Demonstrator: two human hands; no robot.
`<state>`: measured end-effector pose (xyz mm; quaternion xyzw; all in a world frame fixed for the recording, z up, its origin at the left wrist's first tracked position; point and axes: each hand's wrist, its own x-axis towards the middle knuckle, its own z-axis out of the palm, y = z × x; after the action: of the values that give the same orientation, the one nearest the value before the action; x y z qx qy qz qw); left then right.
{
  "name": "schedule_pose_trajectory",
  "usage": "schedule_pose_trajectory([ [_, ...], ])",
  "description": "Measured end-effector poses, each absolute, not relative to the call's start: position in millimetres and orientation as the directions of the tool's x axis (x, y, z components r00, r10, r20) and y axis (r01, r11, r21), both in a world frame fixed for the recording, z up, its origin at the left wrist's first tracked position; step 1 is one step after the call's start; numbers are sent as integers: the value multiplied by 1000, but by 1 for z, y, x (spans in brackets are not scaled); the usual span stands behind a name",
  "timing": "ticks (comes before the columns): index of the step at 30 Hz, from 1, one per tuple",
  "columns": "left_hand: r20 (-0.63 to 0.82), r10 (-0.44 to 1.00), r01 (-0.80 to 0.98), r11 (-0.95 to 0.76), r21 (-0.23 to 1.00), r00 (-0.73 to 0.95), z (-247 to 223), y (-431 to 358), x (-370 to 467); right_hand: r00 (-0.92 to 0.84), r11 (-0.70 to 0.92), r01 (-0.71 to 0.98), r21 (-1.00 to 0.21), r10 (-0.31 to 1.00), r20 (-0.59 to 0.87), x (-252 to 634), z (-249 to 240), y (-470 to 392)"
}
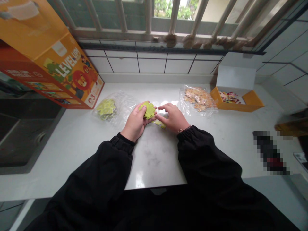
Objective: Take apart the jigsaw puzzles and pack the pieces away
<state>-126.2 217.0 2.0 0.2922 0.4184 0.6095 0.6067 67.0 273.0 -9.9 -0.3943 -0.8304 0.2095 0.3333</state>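
Observation:
My left hand (136, 122) is closed around several yellow-green jigsaw puzzle pieces (148, 110), its thumb on top of them. Close by on the right, my right hand (173, 117) has its fingers apart, the tips near the held pieces; I see nothing in them. Another yellow-green puzzle piece (160, 124) lies on the counter below the hands, partly hidden. Left of my left hand is a clear plastic bag (123, 104) with more yellow-green puzzle pieces (107, 107) at its left end.
A large orange puzzle box (69, 73) stands at the left beside a dark sink (24, 128). To the right lie a clear bag of orange-brown pieces (199, 98) and an open yellow box (252, 101) with colourful contents. A barred window and tiled wall border the white counter (158, 157).

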Motion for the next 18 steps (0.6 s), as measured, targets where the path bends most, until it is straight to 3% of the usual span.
schedule_pose_trajectory([
  [9, -108, 950, -522, -64, 850, -293, 5, 222, -129, -599, 613, 611, -502, 772, 213, 55, -11, 261],
  [18, -172, 932, -557, -37, 830, -318, 7, 224, -128, -538, 629, 550, -550, 770, 342, 56, -13, 266],
])
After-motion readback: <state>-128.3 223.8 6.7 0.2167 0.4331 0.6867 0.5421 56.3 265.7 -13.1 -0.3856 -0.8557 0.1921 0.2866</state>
